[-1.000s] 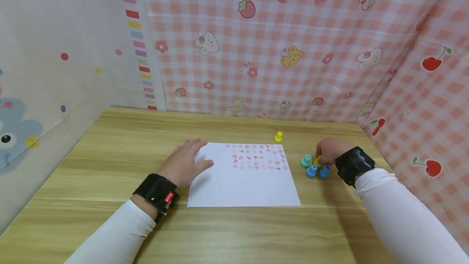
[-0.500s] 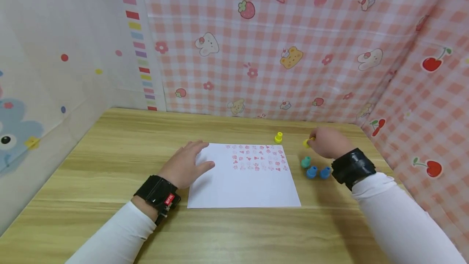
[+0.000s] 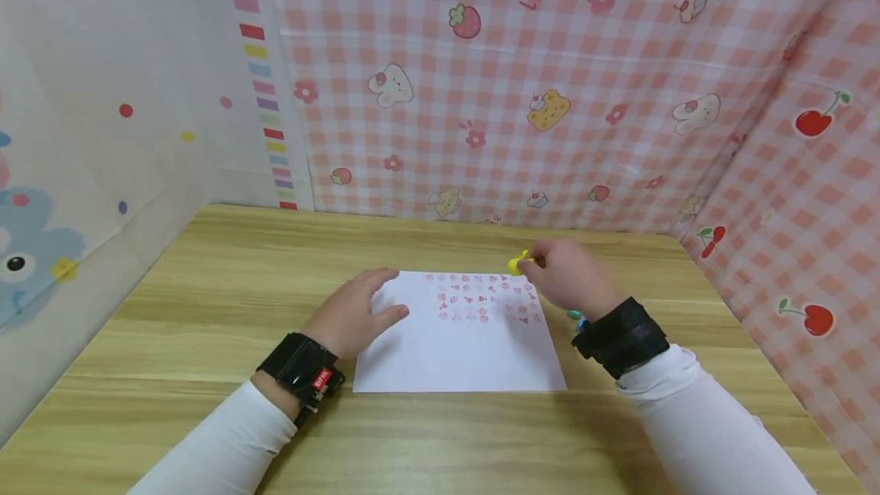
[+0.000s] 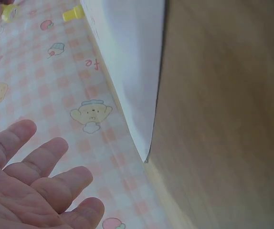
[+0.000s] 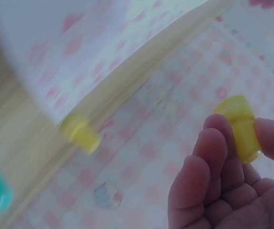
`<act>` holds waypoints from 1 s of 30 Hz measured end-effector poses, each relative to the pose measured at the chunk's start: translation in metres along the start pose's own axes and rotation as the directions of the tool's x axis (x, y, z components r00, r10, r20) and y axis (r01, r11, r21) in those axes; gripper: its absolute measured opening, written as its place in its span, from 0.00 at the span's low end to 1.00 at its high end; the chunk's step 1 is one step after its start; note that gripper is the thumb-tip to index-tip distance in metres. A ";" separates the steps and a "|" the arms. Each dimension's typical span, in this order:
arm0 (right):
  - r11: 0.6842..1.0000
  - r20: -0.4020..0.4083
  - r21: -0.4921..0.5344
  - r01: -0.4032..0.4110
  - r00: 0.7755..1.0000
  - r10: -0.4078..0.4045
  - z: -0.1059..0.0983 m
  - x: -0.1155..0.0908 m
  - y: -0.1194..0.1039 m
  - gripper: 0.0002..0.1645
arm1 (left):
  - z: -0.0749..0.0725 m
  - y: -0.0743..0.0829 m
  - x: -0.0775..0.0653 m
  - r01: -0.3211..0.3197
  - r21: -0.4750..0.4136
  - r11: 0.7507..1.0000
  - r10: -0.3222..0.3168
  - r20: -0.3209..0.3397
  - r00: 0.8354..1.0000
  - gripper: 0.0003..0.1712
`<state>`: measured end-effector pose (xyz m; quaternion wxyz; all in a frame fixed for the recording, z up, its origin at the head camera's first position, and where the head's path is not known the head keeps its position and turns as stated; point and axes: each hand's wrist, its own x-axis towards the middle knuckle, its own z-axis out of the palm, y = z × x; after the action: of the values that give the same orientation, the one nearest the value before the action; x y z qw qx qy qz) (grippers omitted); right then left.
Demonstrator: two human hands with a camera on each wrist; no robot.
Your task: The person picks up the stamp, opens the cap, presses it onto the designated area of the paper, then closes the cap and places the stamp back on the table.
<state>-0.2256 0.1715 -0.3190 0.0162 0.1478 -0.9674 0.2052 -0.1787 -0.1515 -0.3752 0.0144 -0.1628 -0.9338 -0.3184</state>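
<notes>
My right hand [image 3: 574, 277] pinches a yellow toy stamp [image 5: 244, 131] between thumb and fingers, above the far right corner of a white sheet of paper [image 3: 457, 361]. A second yellow stamp [image 5: 81, 133] stands on the table by that corner; in the head view the two yellow pieces overlap. Small red and pink prints [image 3: 481, 298] cover the sheet's upper right part. My left hand [image 3: 354, 315] is at the sheet's left edge, fingers spread and holding nothing; whether it touches the paper I cannot tell.
A teal stamp [image 3: 574, 315] and a blue one [image 3: 581, 324] show partly behind my right wrist, which hides what else is there. Patterned cloth [image 3: 474, 98] hangs behind the wooden table [image 3: 440, 441] and along both sides.
My right hand has picked up the yellow stamp from among the teal and blue ones and carried it left to the sheet's far right corner. The left hand has hardly moved.
</notes>
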 end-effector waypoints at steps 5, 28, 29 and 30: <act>0.983 0.006 0.182 -0.022 1.000 0.022 0.018 -0.001 -0.022 0.10 | 0.002 0.001 -0.002 -0.004 -0.051 0.999 0.004 -0.001 1.000 0.38; 0.679 0.125 0.728 -0.098 0.992 0.010 0.079 -0.001 -0.073 0.06 | 0.016 0.015 -0.004 0.003 -0.437 0.899 0.004 0.014 1.000 0.28; 0.680 0.131 0.726 -0.100 0.991 0.006 0.080 -0.002 -0.075 0.06 | 0.016 0.016 -0.004 0.004 -0.453 0.892 0.005 0.020 1.000 0.28; 0.683 0.133 0.724 -0.096 0.991 -0.002 0.080 -0.002 -0.077 0.07 | 0.017 0.017 -0.004 0.005 -0.457 0.889 0.007 0.023 1.000 0.28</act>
<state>-0.1985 0.0727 -0.3623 -0.1089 0.1293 -0.8085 0.5636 -0.1679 -0.1301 -0.3792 -0.0355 -0.1660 -0.8327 -0.5271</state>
